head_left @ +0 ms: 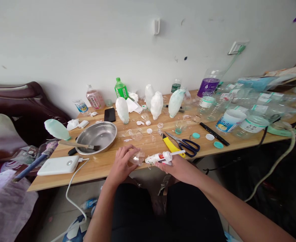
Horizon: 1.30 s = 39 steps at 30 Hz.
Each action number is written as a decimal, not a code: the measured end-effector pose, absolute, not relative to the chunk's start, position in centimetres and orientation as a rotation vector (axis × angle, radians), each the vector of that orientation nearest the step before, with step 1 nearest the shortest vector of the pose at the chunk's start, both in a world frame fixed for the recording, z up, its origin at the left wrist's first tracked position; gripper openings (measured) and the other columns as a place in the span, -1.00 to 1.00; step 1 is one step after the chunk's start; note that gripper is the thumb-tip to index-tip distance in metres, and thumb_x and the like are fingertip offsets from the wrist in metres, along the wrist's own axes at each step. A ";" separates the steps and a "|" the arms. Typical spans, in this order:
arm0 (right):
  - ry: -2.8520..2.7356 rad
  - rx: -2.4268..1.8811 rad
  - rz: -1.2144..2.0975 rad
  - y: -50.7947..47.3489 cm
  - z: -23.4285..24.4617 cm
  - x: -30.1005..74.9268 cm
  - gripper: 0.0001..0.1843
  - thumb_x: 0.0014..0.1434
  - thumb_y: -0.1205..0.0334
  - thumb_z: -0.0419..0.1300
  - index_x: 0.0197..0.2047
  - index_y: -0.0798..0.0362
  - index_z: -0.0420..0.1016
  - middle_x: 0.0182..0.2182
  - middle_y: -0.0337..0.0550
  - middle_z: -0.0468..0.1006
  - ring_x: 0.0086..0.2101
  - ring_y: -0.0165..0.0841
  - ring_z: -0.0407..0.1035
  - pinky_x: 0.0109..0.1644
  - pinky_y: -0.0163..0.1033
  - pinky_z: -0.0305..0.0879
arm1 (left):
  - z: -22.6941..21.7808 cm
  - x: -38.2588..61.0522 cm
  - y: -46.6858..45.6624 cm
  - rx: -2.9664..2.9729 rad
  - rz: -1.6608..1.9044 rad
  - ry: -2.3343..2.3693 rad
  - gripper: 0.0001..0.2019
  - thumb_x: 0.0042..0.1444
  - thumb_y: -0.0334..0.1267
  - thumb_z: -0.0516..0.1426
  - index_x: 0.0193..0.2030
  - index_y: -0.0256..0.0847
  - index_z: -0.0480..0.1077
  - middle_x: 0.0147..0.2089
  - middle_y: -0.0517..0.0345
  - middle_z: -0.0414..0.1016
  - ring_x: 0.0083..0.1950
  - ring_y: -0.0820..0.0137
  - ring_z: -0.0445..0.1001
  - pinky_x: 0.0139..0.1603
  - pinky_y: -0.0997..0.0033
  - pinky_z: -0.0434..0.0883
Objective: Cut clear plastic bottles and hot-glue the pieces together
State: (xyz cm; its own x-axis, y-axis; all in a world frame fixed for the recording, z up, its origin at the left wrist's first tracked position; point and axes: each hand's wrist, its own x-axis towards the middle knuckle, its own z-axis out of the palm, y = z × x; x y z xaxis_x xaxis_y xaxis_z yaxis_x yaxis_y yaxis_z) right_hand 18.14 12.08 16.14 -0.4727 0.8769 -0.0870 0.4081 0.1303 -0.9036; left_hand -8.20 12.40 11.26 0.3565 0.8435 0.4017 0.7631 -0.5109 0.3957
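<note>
My left hand (124, 161) grips a clear plastic bottle piece (138, 157) at the table's front edge. In my right hand (172, 166) is a white hot glue gun (158, 157), with a white glue stick (178, 152) poking out of its back end. The gun's nozzle points left and is close to the clear piece; whether they touch I cannot tell. Just beyond my right hand lie a yellow utility knife (172, 145) and dark blue-handled scissors (185, 146). Several loose caps and clear plastic scraps are scattered on the wood past my hands.
On the left are a metal bowl (110, 130) with a brush (84, 145) in it and a white power bank (58, 165). White-coated bottle shapes (156, 105) stand near the wall. A black marker (213, 133), a cut container (230, 120) and many clear bottles (269, 101) fill the right.
</note>
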 end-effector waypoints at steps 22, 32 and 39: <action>-2.006 -1.476 1.180 12.8 16.2 18.2 -0.62 0.16 -0.10 0.17 -0.13 -0.01 0.59 -0.15 -0.11 0.67 -0.13 -0.12 0.52 -0.04 -0.14 0.38 | 11.3 -8.3 12.6 2.482 0.919 1.374 -0.49 0.16 -0.46 0.15 0.23 0.01 0.27 0.19 0.03 0.37 0.20 0.19 0.29 0.23 0.07 0.23; -2.033 -1.487 1.124 12.9 16.4 18.5 -0.66 0.20 -0.04 0.17 -0.11 -0.02 0.59 -0.09 -0.10 0.65 -0.07 -0.10 0.50 0.03 -0.11 0.35 | 11.7 -8.4 12.5 2.168 0.940 1.371 -0.37 0.00 -0.50 0.24 0.21 -0.01 0.25 0.16 0.07 0.41 0.18 0.21 0.32 0.22 0.10 0.30; -2.037 -1.421 1.152 13.0 16.5 18.5 -0.64 0.21 -0.07 0.16 -0.09 -0.03 0.57 -0.05 -0.11 0.63 -0.03 -0.10 0.48 0.11 -0.09 0.31 | 12.0 -9.0 12.5 2.025 0.941 1.301 -0.41 -0.03 -0.34 0.33 0.17 -0.06 0.31 0.15 0.01 0.43 0.17 0.18 0.40 0.22 0.11 0.33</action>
State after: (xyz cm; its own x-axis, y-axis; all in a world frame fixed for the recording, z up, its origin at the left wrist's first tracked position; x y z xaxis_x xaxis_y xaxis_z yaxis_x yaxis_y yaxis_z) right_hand 18.53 12.97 16.52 -0.4023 0.9066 -0.1270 0.5758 0.1427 -0.8050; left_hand -9.01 12.52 11.98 0.2866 0.9217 0.2613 0.5364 -0.3804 0.7534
